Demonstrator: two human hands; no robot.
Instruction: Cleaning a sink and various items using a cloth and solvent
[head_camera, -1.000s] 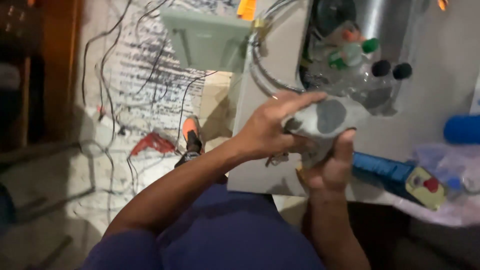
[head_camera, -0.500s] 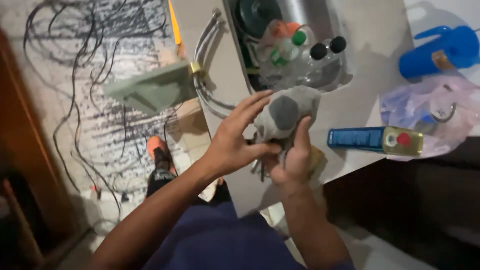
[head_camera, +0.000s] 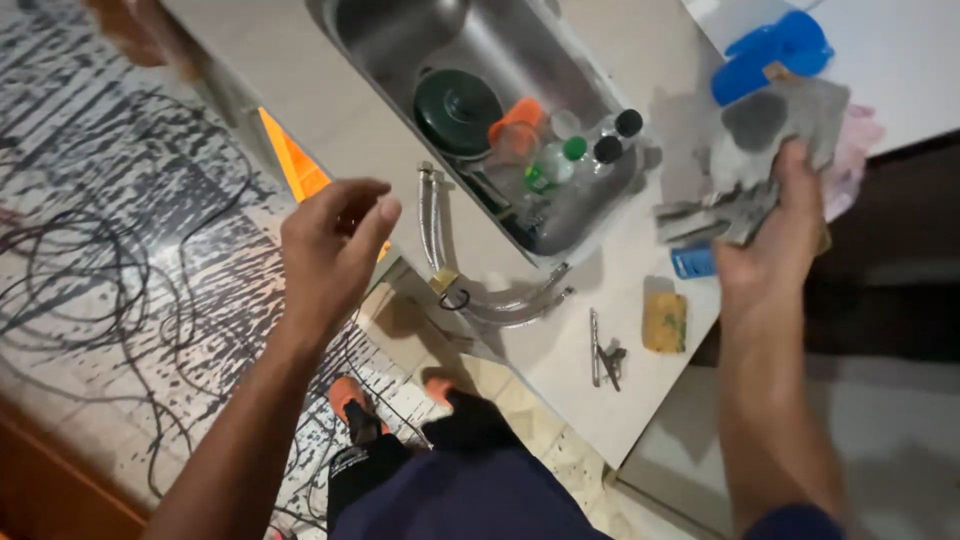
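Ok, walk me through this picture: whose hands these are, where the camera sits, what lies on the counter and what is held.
The camera is worn on a person's head and looks down, so both hands are that person's own. The right hand grips a grey cloth above a pale countertop. The left hand is open, holding nothing, off the counter's edge. A steel sink set in the counter holds a dark green lid and plastic bottles. Braided metal hoses, a yellow sponge and a small metal tool lie on the counter.
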